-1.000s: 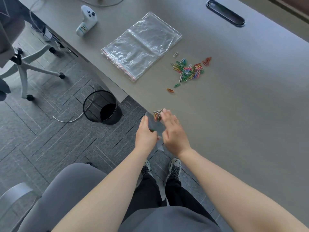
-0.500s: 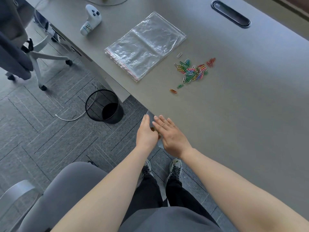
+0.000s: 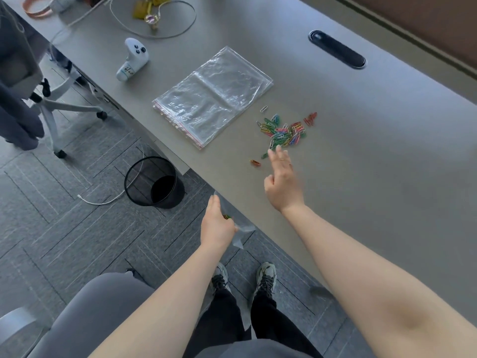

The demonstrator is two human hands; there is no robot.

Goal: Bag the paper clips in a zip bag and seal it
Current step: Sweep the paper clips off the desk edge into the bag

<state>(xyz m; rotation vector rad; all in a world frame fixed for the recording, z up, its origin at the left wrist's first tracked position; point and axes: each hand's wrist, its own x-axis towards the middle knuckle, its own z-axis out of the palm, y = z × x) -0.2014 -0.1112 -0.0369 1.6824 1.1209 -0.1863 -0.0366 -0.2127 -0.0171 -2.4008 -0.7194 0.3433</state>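
A heap of coloured paper clips [image 3: 284,130] lies on the grey desk [image 3: 374,156]. Two stray clips [image 3: 255,162] sit nearer the desk's front edge. My left hand [image 3: 218,226] holds a small clear zip bag [image 3: 240,229] at the desk's edge; a few clips show inside it by my fingers. My right hand [image 3: 282,182] stretches over the desk with fingers apart and nothing in it, fingertips just short of the heap. A stack of larger clear zip bags [image 3: 211,96] lies left of the heap.
A white game controller [image 3: 133,60] lies at the desk's left edge, cables and a lanyard [image 3: 154,19] behind it. A black cable slot [image 3: 336,49] is set into the desk. On the floor stand a black mesh bin [image 3: 153,180] and an office chair [image 3: 51,107].
My right hand has left the small bag and moved forward across the desk to the clip heap. My left hand keeps the bag at the desk's edge. The camera has tilted up.
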